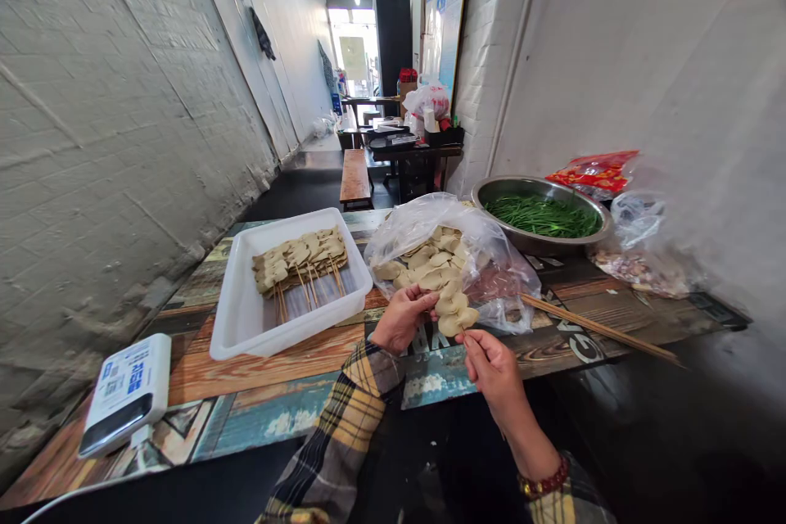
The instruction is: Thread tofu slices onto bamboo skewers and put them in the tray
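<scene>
My right hand [491, 364] pinches the lower end of a bamboo skewer whose pale, flat, rounded slices [455, 311] overlap along it. At the upper left of those slices, my left hand [405, 318] has thumb and fingers closed on their edge; the fingertips are partly hidden. Just beyond both hands, a clear plastic bag [491, 250] lies spread with a heap of loose pale slices [430, 258] in its mouth. To the left, a white plastic tray [246, 340] holds rows of filled skewers [300, 258], their bare sticks pointing toward me.
Bare bamboo skewers [602, 329] lie on the right side of the wood-patterned table [276, 377]. Behind them stand a steel basin [540, 246] of green chives and some plastic bags [642, 262]. A white payment device [126, 397] with a cable sits at the front left.
</scene>
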The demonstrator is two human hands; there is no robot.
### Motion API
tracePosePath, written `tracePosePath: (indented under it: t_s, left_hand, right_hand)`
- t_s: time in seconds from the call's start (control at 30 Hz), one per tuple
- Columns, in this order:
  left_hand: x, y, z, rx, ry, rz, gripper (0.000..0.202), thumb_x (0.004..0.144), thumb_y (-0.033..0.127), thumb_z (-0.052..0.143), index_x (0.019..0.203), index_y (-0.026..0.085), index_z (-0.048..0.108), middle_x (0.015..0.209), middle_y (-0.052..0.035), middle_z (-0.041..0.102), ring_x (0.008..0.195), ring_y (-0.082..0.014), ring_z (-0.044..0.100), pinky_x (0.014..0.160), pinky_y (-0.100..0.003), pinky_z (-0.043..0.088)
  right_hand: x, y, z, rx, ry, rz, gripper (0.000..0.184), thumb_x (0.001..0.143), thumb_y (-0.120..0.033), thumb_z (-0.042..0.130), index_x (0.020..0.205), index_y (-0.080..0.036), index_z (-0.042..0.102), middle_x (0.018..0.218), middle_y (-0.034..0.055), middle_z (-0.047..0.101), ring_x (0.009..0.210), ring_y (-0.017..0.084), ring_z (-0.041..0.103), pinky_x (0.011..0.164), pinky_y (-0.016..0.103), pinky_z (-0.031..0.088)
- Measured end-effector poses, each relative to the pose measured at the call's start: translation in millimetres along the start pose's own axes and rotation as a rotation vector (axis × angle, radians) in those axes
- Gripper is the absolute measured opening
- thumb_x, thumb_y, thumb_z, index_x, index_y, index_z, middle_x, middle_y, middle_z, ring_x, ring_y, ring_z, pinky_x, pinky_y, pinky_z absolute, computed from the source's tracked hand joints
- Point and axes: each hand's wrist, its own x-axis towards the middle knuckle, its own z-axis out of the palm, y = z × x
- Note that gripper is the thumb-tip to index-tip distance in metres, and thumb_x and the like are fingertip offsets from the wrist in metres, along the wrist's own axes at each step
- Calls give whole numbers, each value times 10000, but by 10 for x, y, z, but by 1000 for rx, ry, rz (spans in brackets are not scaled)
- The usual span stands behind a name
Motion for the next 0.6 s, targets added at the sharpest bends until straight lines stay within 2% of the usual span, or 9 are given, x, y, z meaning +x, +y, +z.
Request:
tracePosePath:
  t_s: [0.2, 0.4, 0.47, 0.6]
  left_hand:
    - [-8, 22, 71, 66, 167, 166, 277, 585, 286, 833, 664, 142, 611, 610, 34, 561, 516, -67, 479, 538, -213, 382]
    - [-17, 41, 133, 520, 319, 494, 101, 649, 222, 755, 643, 171, 669, 657, 2, 591, 627, -113, 490, 607, -224, 378]
    - [-7, 26, 123, 531, 331, 504, 94, 671, 244, 739, 677, 174, 677, 682, -6, 603, 639, -122, 503, 614, -229, 389]
    - [10, 0, 93, 434, 336, 440, 198, 681, 314, 750, 750, 170, 633, 664, 17, 574, 579, -106, 507, 559, -224, 396]
  right_hand:
    - [19, 67, 76, -146, 73, -98, 395, 897, -488, 504, 910, -125, 660, 436, -64, 443, 405, 93, 399, 426, 209, 302]
    - [14, 35, 105, -219, 89, -121, 398, 908, -482, 475, 888, -133, 665, 441, -59, 450, 401, 104, 423, 437, 219, 327]
    - [4, 20, 98, -254, 78, -134, 391, 914, -467, 468, 893, -135, 673, 442, -57, 454, 409, 109, 435, 451, 222, 338]
    - [-21, -11, 79, -310, 52, -160, 378, 919, -445, 467, 885, -140, 688, 442, -54, 466, 420, 116, 462, 481, 227, 365]
